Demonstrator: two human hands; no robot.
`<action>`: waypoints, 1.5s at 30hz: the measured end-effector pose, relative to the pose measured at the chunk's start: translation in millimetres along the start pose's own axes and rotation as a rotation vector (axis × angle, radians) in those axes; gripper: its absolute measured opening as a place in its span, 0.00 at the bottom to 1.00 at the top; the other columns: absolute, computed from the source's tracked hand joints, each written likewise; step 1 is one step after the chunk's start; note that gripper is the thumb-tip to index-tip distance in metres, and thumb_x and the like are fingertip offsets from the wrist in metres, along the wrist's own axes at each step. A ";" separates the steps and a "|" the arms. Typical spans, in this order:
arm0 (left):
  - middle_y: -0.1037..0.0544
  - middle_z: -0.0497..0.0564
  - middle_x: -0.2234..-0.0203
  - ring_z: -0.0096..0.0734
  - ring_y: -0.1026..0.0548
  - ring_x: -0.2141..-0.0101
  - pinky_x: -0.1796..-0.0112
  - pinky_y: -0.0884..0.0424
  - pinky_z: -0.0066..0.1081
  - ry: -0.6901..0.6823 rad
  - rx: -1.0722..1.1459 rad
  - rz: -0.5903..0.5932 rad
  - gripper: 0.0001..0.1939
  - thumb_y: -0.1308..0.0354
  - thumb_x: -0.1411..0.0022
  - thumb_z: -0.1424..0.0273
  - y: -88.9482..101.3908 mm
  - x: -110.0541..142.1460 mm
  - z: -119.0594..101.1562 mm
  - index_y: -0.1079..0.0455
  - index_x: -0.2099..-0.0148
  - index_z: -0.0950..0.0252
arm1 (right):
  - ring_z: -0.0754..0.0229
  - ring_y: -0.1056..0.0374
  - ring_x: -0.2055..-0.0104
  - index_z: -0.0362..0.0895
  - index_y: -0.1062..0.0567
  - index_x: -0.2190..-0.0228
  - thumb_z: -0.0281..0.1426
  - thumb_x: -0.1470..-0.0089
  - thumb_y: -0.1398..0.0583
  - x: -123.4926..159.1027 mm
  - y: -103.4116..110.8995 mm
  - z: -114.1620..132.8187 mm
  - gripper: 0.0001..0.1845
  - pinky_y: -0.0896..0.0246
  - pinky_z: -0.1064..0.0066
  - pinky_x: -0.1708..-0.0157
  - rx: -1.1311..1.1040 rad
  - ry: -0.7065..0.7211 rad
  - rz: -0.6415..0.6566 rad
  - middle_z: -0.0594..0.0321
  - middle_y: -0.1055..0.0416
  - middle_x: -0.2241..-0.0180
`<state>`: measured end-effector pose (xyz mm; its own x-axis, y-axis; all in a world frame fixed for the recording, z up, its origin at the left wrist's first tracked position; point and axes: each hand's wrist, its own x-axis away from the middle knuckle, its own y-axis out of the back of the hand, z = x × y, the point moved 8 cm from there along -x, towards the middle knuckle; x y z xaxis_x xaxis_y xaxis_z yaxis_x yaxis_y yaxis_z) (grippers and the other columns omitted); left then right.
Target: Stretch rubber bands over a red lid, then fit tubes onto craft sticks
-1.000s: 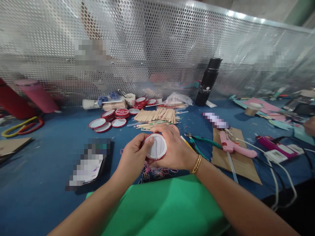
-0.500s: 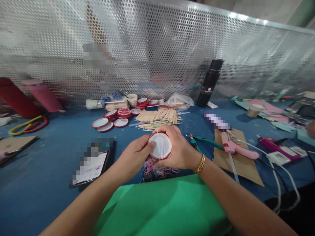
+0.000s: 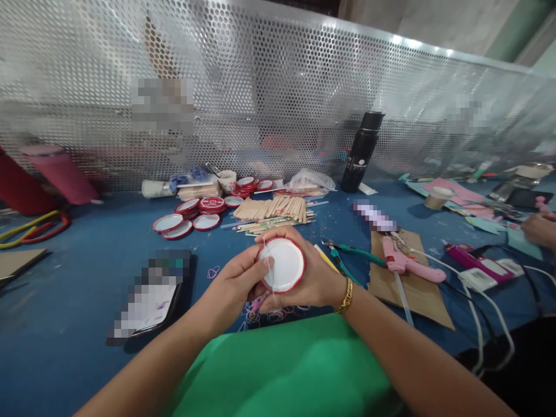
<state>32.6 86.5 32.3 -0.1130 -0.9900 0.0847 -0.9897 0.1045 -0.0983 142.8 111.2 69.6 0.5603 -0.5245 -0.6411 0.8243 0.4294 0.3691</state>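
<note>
A round jar lid [image 3: 286, 266] with a red rim and white inside faces me, held up between both hands. A thin pale rubber band [image 3: 270, 272] crosses the lid's left part from top to bottom. My left hand [image 3: 243, 275] grips the lid's left edge, its thumb lying over the band on the white face. Around the right side curls my right hand [image 3: 319, 272], its fingers behind and along the rim and its thumb below. Beneath the hands lies a pile of coloured rubber bands [image 3: 278, 314], partly hidden.
Behind are several red-rimmed lids [image 3: 207, 222] and wooden sticks [image 3: 278, 209]. A phone [image 3: 152, 301] lies left; green pliers [image 3: 347, 255] and a pink glue gun [image 3: 406, 263] on cardboard lie right. A black bottle [image 3: 361, 153] stands by the perforated metal screen [image 3: 282, 75]. Another person's hand [image 3: 541, 229] shows far right.
The band across the lid has shifted from near its middle towards its left edge. Both hands keep hold of the lid. The camera view has turned slightly right.
</note>
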 end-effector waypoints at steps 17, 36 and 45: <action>0.37 0.40 0.82 0.20 0.45 0.81 0.82 0.47 0.21 -0.050 0.066 -0.026 0.18 0.32 0.47 0.56 -3.8 6.0 -13.6 0.31 0.68 0.65 | 0.47 0.33 0.43 0.51 0.36 0.46 0.48 0.66 0.22 -2.6 2.2 0.3 0.49 0.35 0.52 0.42 -0.051 0.069 -0.041 0.52 0.33 0.46; 0.37 0.38 0.84 0.17 0.48 0.83 0.81 0.51 0.19 -0.073 0.202 -0.190 0.16 0.29 0.49 0.62 10.3 9.7 -19.9 0.25 0.61 0.65 | 0.56 0.26 0.56 0.52 0.27 0.57 0.41 0.61 0.24 -1.4 -19.2 -38.6 0.30 0.27 0.59 0.53 -0.614 -0.250 -0.154 0.62 0.23 0.56; 0.38 0.39 0.82 0.22 0.47 0.81 0.80 0.51 0.22 -0.119 0.056 -0.252 0.18 0.33 0.46 0.59 20.8 6.5 -23.3 0.27 0.57 0.63 | 0.65 0.30 0.68 0.47 0.20 0.71 0.42 0.58 0.24 1.7 -3.0 -57.2 0.16 0.30 0.70 0.63 -0.843 -0.449 -0.382 0.67 0.23 0.70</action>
<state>9.2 84.4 53.9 0.1506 -0.9886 -0.0034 -0.9783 -0.1486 -0.1443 136.6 151.1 28.9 0.3940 -0.8867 -0.2421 0.7255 0.4617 -0.5104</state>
